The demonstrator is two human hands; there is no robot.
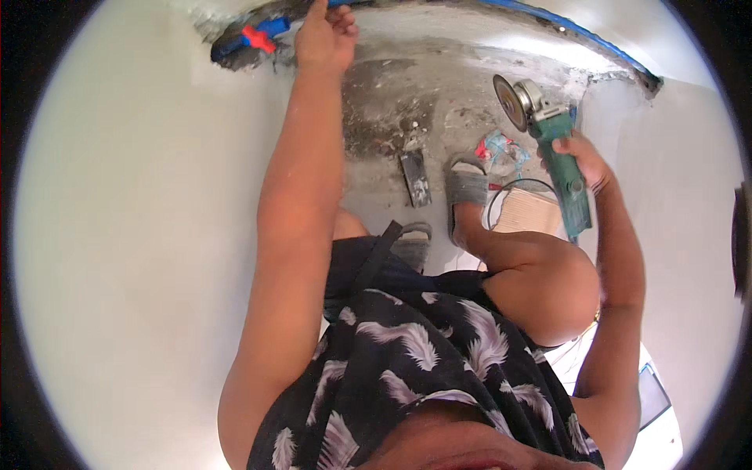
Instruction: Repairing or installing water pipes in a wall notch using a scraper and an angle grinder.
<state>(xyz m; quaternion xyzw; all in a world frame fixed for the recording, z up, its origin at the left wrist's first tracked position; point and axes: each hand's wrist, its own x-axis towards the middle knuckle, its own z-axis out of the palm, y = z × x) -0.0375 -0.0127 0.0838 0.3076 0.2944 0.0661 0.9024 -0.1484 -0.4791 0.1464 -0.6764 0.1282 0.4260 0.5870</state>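
Narrow indoor spot under construction or renovation; kind of building couldn't be told. Smooth, pale plaster-like walls (141, 235) stood on both sides. A rough, broken-edged groove (243, 19) ran along the far end, carrying a round blue plastic pipe (583, 31) with a small red valve-type handle (258, 39). Rough, stained grey floor (454, 117) looked unfinished. A green corded-style angle grinder (560, 166) with a round disc also fit a building site.

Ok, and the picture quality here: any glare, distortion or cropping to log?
Head view: glare whitens the wall below the blue pipe; head view: that pipe shows as an arc, likely fisheye bend, and the corners are black; head view: the left hand meets the top edge; head view: the grinder looks fairly sharp.
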